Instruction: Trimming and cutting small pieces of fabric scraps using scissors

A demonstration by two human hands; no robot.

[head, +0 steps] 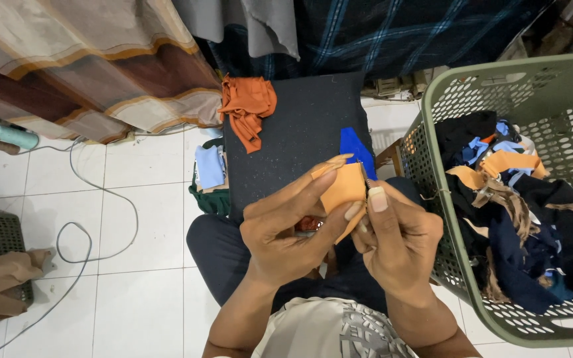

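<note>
1. My left hand and my right hand meet over my lap, both closed in a pinch on the same small orange fabric piece.
2. The left fingers curl round the piece's left edge from behind, thumb reaching across its lower front; nothing else is in that hand that I can make out.
3. The right thumb presses on the piece's right edge, with the other fingers folded under it. A thin dark thing shows at that edge, too small to tell what it is.
4. The piece stands between the two hands, just above the knuckles, its long side running up and away from me; both hands touch it, neither nearer.
5. Just beyond it, a blue scrap lies on a dark cushion, and a crumpled rust-orange cloth sits farther off to the left.
6. Right of my right hand, a green laundry basket holds mixed scraps.
7. Left of my left hand, a grey cable loops over white tiles.
</note>
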